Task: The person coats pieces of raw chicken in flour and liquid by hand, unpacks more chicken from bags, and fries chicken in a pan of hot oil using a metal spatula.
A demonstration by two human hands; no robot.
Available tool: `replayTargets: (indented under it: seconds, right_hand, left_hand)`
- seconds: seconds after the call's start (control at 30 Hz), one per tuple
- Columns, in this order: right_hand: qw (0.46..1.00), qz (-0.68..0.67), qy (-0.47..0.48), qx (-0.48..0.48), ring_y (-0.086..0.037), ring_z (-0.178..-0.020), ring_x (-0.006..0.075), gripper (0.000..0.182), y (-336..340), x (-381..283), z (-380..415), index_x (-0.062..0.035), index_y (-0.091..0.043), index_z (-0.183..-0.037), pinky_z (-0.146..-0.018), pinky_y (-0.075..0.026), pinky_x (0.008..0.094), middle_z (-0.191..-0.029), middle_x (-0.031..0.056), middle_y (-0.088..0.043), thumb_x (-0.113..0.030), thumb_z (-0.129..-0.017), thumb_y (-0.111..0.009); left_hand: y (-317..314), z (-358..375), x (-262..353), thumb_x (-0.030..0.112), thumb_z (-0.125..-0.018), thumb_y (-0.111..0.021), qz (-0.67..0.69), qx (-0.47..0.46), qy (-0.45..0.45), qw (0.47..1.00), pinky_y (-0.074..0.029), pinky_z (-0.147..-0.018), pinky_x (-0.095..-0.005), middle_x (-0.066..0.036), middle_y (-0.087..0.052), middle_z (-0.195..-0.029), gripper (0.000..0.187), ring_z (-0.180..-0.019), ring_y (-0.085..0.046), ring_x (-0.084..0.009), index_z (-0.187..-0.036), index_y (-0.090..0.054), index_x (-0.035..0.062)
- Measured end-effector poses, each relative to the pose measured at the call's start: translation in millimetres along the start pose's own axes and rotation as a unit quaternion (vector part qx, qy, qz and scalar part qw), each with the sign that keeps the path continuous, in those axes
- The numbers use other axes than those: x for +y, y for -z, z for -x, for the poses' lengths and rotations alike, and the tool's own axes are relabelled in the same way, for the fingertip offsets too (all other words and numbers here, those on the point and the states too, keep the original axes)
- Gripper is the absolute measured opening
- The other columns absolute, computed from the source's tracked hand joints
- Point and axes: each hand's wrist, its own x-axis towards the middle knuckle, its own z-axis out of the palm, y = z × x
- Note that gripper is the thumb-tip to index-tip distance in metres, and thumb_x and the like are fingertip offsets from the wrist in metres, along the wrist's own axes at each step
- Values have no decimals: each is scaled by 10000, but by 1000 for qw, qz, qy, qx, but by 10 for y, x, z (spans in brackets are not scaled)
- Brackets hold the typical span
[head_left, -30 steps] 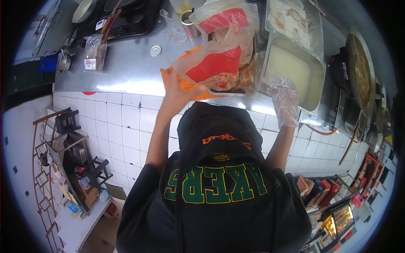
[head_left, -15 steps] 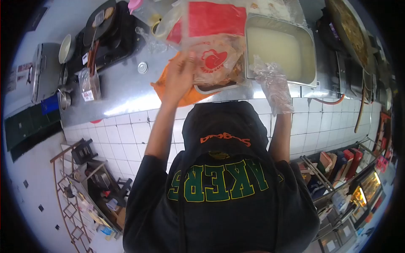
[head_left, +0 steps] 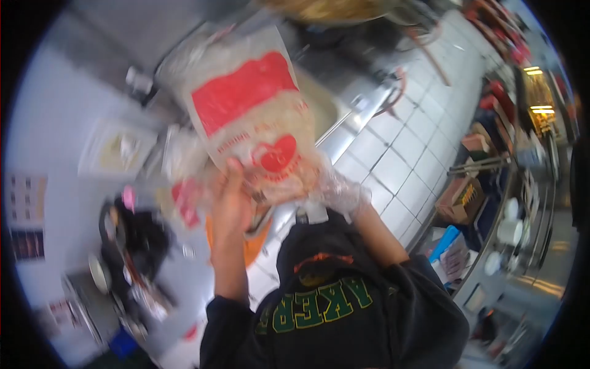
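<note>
A translucent paper bag (head_left: 255, 117) with red print is held up in front of me, tilted, with something brownish showing through its lower end. My left hand (head_left: 232, 200) grips the bag's lower left side, thumb on the front face. My right hand (head_left: 341, 190), in a clear plastic glove, holds the lower right corner; its fingers are partly hidden by the bag and the crinkled plastic. Below the bag, an orange cloth (head_left: 252, 249) lies on the counter by my left wrist. Behind the bag, a metal pan (head_left: 329, 107) with pale contents is partly covered.
Along the steel counter (head_left: 178, 270) at left stands a black stove (head_left: 144, 237) with pans. A large pan of food (head_left: 332, 9) is at the top. White floor or wall tiles (head_left: 399, 147) run down the right, beside shelves with boxes (head_left: 461, 200).
The paper bag has come up off the counter area toward me. My gloved right hand has moved from beside the pale-filled pan onto the bag. The whole view has turned.
</note>
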Motion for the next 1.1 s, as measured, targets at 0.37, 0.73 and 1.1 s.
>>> replayTargets:
  seconds: [0.37,0.73,1.1]
  right_hand:
    - [916,-146,180,328,-493,-1273,292,874,2110,-229,1820,-44,-266,-1480,-1037,-455,426,-1424,142,-461,-352,-805,-729]
    - [820,-287,235,435,-562,-1178,318,868,5270,-1070,3113,-66,-310,-1462,-915,-534,423,-1408,153,-471,-308,-764,-767]
    - [849,-186,271,413,-484,-1272,282,829,8672,-2147,2271,-96,-304,-1477,-1002,-472,407,-1443,151,-445,-305,-801,-736]
  left_hand:
    - [-3382,-719,-1748,328,-1039,-486,-171,-409,30,896,-384,-600,-200,55,-553,-747,326,-662,-449,-18,-1014,-645,44]
    - [-6793,-1157,-3351,302,-1003,-562,-172,-548,31,818,-484,-798,-247,-56,-639,-988,378,-868,-588,-103,-1184,-589,-28]
    - [-9087,-3404,-4724,120,-685,-884,-129,-678,71,721,-421,-1044,-342,-139,-514,-1349,995,-1228,-500,-195,-1462,-275,0]
